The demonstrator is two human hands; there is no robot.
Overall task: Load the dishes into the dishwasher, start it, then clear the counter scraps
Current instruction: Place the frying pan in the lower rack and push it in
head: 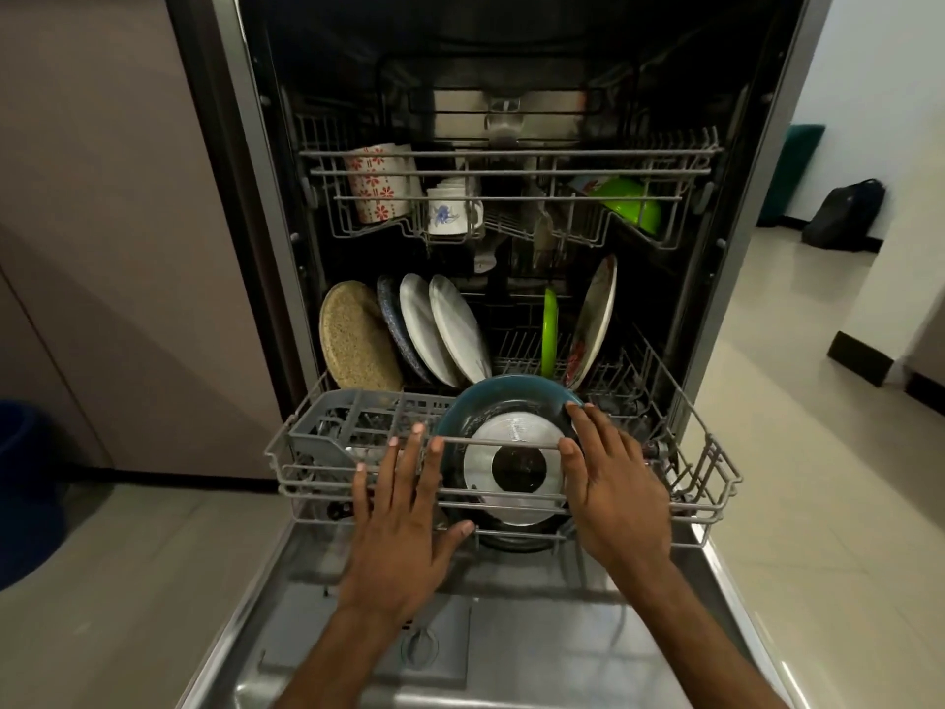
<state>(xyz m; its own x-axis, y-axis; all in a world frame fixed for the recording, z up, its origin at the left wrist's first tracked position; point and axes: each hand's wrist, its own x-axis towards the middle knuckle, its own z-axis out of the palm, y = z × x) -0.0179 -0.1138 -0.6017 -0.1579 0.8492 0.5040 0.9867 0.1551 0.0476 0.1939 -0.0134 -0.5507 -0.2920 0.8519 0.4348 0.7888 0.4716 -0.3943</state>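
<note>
The dishwasher stands open with its door folded down. Its grey lower rack is pulled partly out. My left hand and my right hand lie flat with straight fingers against the rack's front rail. Between them a blue pan stands on edge, its silver base facing me. Behind it stand a speckled tan plate, white plates, a green plate and a patterned plate. The upper rack carries flowered cups, a white mug and a green bowl.
A grey cutlery basket fills the lower rack's front left. A beige cabinet flanks the dishwasher on the left, with a blue bin on the floor. Tiled floor extends to the right, where a dark bag lies by the wall.
</note>
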